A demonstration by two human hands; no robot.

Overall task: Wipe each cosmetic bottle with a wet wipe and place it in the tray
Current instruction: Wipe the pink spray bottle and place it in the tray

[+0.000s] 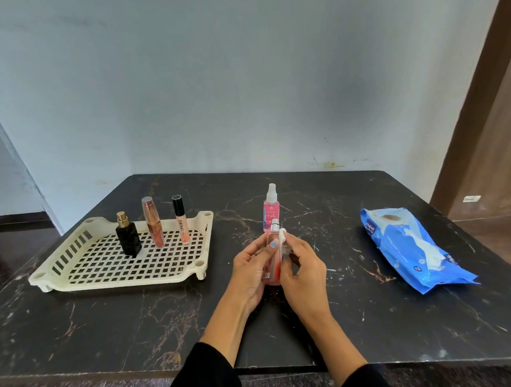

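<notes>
While gripping bottle [272, 260], left hand [249, 270] curled.

Held bottle [271, 253] mostly behind hands; wipes pack [411, 246] txt unreadable.

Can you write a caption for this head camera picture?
Both hands wipe a pink bottle beside a tray holding three cosmetics.

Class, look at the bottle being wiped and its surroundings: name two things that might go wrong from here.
1. The pink spray bottle stands upright just behind the hands; lifting the held bottle forward might topple it.
2. The three items in the slotted tray stand close together; adding another beside the lip gloss may tip them.
</notes>
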